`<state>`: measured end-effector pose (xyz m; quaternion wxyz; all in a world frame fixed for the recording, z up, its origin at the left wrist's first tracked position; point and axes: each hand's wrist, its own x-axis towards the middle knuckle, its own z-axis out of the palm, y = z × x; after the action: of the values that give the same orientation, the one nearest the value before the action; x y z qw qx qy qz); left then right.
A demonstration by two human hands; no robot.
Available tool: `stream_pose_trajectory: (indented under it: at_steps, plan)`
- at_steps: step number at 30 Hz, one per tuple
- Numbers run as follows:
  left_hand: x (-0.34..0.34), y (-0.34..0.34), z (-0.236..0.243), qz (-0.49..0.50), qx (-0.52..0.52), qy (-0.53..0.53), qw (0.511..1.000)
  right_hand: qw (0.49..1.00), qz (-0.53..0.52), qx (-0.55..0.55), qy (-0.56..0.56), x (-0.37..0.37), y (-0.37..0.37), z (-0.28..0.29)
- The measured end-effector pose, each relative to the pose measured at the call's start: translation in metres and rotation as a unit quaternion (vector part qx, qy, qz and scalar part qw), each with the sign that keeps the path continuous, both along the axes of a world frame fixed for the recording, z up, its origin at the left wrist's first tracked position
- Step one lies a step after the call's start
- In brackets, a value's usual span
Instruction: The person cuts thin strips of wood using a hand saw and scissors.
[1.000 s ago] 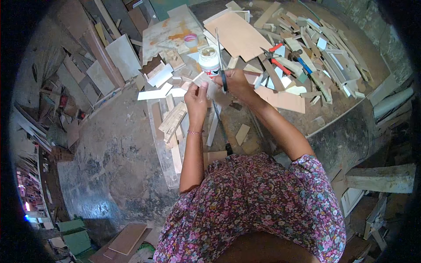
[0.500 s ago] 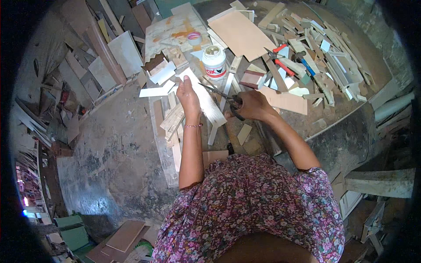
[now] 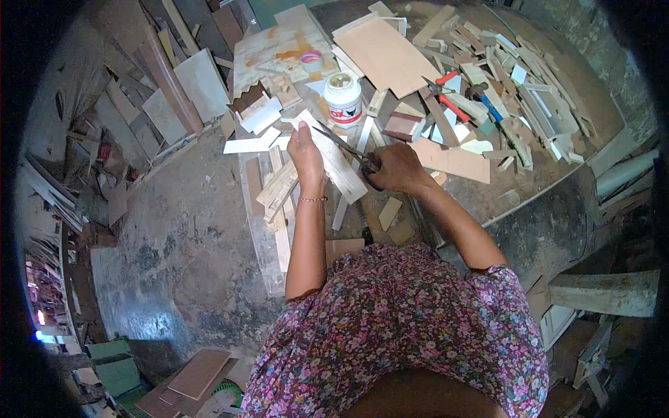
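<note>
My left hand (image 3: pixel 306 161) grips a pale strip (image 3: pixel 339 167), with the thumb lying on top. The strip looks like thin wood veneer or sheet and slants down to the right. My right hand (image 3: pixel 400 168) is closed round the handles of a pair of scissors (image 3: pixel 346 145). Their blades point to the upper left and reach the strip's right edge; I cannot tell whether they touch it. Just beyond the strip stands a white glue tub (image 3: pixel 342 102), its lid off. Wood offcuts (image 3: pixel 277 191) lie under and beside my left hand.
A roll of tape (image 3: pixel 311 61) rests on a stained board (image 3: pixel 270 47). Farther right are a flat tan panel (image 3: pixel 385 54), red-handled pincers (image 3: pixel 454 107), a hammer with a blue grip (image 3: pixel 491 111) and heaped wood scraps (image 3: pixel 540 104). Boards (image 3: pixel 202 76) lean at the left.
The strip has turned slightly in my left hand, and its lower end has shifted right. The scissors have moved a little left and their blades lie closer along the strip's edge.
</note>
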<state>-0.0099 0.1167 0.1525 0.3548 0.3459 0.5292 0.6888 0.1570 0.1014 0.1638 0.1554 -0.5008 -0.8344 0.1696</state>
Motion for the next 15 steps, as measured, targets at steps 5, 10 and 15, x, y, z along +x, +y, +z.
stream_pose_trajectory:
  at_steps: [5,10,15]
  plan:
    - [0.007,-0.002,-0.002,0.034,0.043,0.062,0.997,1.0,-0.009,-0.004,-0.009,-0.001,0.002,0.002]
    - [0.013,-0.005,0.001,0.057,0.071,0.057,0.994,1.0,-0.011,0.008,-0.016,-0.001,0.001,0.003]
    - [0.011,-0.007,-0.003,0.072,0.064,0.073,0.993,0.998,0.0,0.033,-0.049,-0.004,0.0,0.004]
